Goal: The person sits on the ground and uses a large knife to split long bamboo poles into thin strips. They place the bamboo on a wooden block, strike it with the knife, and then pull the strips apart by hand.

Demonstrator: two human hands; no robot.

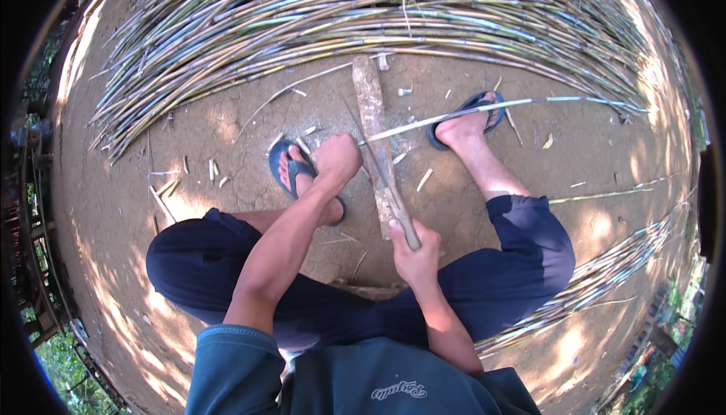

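A person in a dark T-shirt (355, 381) and dark trousers (484, 286), knees spread wide, works over bare earthen ground (454, 203). The right hand (416, 252) is closed around the handle of a long-bladed knife (384, 183), which slants up and to the left. Just beyond, the left hand (338, 156) is clenched in a fist around one end of a slender stalk (529, 100). The stalk runs right, across a narrow wooden plank (370, 101) and above the right foot (461, 126). The blade crosses the stalk just beside the fist, though whether they touch is hard to tell from above. Dark sandals (299, 168) flank the plank, and short cut pieces (425, 180) litter the dirt. A smaller bundle of stalks (605, 271) lies past the right knee; farthest off, a broad heap of long stalks (370, 21) spans the background.
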